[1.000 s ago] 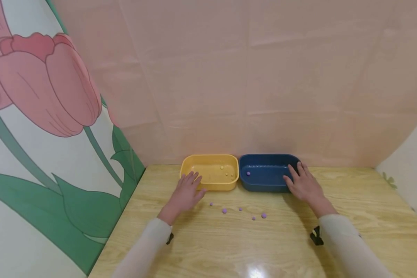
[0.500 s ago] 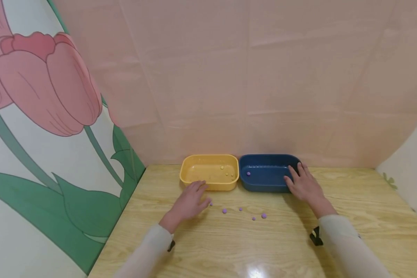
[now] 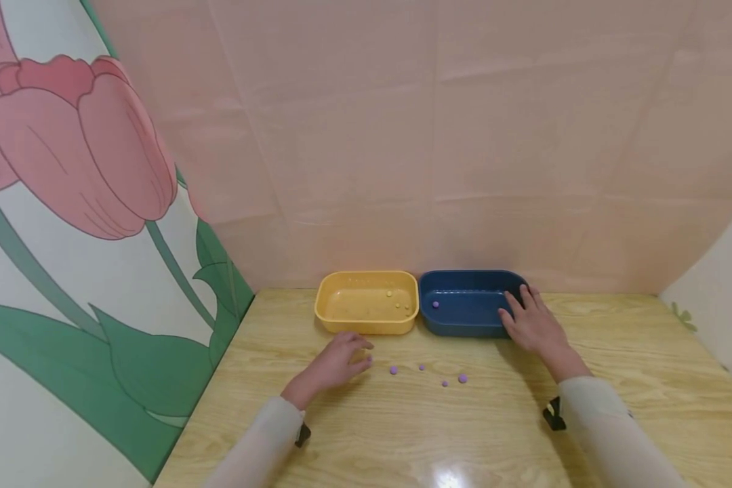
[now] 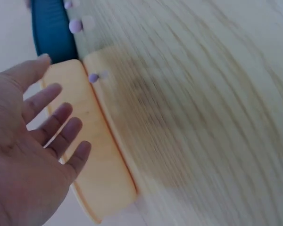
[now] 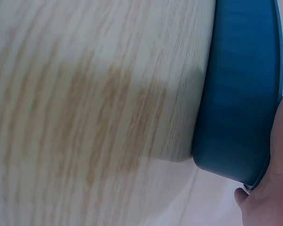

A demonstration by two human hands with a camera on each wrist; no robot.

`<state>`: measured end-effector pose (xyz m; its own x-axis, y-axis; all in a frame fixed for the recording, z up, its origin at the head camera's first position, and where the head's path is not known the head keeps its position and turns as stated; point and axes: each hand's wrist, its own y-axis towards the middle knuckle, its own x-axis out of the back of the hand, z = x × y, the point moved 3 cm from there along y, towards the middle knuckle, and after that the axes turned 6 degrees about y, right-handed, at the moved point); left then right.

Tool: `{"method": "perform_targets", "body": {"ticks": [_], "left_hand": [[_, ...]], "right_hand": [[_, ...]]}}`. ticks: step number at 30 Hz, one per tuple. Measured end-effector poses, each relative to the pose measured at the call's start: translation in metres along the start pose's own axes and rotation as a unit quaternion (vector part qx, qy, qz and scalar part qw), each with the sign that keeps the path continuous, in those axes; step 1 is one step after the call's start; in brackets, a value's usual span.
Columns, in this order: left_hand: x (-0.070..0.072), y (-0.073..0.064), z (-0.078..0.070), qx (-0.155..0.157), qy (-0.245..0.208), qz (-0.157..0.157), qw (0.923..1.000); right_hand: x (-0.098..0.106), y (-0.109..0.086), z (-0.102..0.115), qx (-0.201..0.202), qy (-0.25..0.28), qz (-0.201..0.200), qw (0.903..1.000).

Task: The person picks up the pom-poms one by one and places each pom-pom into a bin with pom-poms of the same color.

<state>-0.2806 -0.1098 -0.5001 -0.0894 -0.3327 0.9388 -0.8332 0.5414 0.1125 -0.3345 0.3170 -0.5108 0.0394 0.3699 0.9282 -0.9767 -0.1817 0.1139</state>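
My left hand [image 3: 340,362] hovers low over the table just in front of the yellow tray [image 3: 366,329], holding nothing. In the left wrist view its fingers are spread apart, and a small purple ball [image 4: 93,77] lies beyond the fingertips. In the head view that ball shows right by the thumb tip. My right hand [image 3: 537,329] rests at the right end of the blue tray [image 3: 463,331], fingers extended over its rim. Several small yellow balls [image 3: 398,306] lie in the yellow tray. One purple ball [image 3: 436,305] is in the blue tray.
Several more purple balls, such as the larger one [image 3: 462,379] and another [image 3: 393,370], lie scattered on the wooden table [image 3: 396,434] before the trays. The trays stand side by side against a pink cloth backdrop [image 3: 366,169]. A tulip-painted wall [image 3: 85,149] borders the left.
My left hand has drawn back from over the yellow tray toward the nearest purple ball on the table. My right hand has stayed at the blue tray's end.
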Motion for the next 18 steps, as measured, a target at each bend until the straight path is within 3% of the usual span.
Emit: {"method": "perform_targets", "body": {"ticks": [4, 12, 18], "left_hand": [[-0.004, 0.003, 0.001, 0.012, 0.001, 0.000, 0.9999], [-0.011, 0.010, 0.002, 0.079, -0.012, 0.012, 0.9967], [-0.017, 0.014, 0.006, 0.099, -0.013, 0.017, 0.9949]], "right_hand": [[0.001, -0.001, 0.001, -0.001, -0.004, 0.003, 1.0000], [0.003, -0.002, 0.005, -0.003, -0.006, 0.009, 0.9999], [0.004, -0.002, 0.005, -0.002, -0.010, 0.009, 0.9999]]}}
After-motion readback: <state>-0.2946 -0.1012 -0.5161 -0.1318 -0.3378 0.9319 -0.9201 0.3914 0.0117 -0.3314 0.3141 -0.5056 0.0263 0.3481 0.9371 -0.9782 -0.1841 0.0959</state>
